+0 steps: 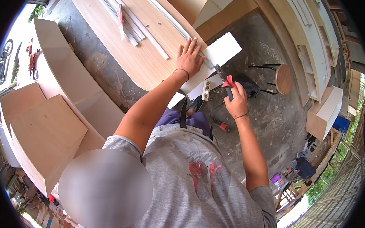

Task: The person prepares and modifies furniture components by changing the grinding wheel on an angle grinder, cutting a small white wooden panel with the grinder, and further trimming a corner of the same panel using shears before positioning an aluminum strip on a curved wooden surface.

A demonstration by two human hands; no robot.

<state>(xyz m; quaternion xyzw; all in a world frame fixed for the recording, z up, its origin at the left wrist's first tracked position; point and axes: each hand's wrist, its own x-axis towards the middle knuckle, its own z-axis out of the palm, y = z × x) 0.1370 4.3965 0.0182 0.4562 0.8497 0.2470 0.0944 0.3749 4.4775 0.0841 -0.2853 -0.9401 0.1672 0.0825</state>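
A long white trim strip [164,9] runs along the right edge of a light wood-grain board [152,68]. My left hand [190,57] lies on it near its close end, fingers stretched out flat. Beyond the board's edge, my right hand [237,101] is closed around a plier-like hand cutter [228,81] with red and black handles. Its dark jaws are at the strip's end; whether they bite into it, I cannot tell. Further up the board rest several loose white strips [149,37] and a red-handled tool [120,17] with a pale blade, apart from both hands.
A white panel [224,48] lies beside the board's right corner. A power strip [206,90] and a red power tool [221,125] are low near my legs. A round wooden stool [284,79] stands to the right. Cabinet carcasses [66,68] line the left; another person [305,167] is far right.
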